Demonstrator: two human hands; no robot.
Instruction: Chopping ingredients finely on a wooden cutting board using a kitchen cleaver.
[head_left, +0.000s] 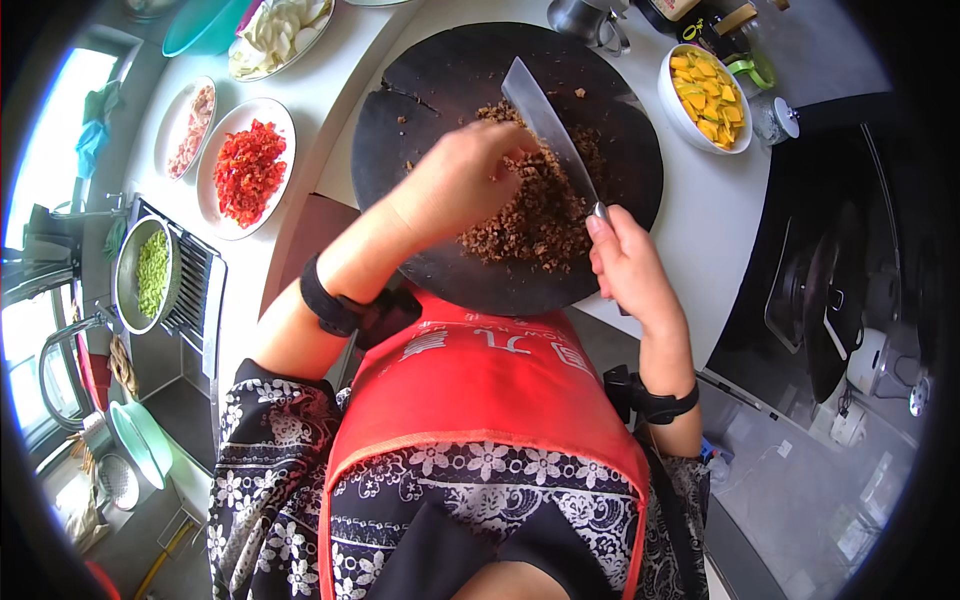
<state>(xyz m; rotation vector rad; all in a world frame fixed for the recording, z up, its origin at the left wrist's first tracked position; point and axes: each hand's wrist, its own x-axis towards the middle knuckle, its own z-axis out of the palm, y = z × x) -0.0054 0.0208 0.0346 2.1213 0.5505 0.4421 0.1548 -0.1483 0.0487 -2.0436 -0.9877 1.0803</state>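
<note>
A round dark chopping board (450, 67) lies before me, with a heap of finely chopped brown food (532, 225) on it. My right hand (630, 262) grips the handle of a kitchen knife (551, 124), whose broad blade slants up and left across the heap. My left hand (480, 169) is at the heap's left side, close to the blade, its fingers curled. Its fingertips are partly hidden, and I cannot tell whether they hold any of the food.
Plates of chopped red peppers (250, 172), diced pink meat (193, 131) and pale slices (274, 37) stand left. A bowl of yellow-orange pieces (706, 97) and a metal jug (585, 19) are beyond the board. A colander of green pieces (154, 274) sits by the sink; a black cooktop (757, 300) is right.
</note>
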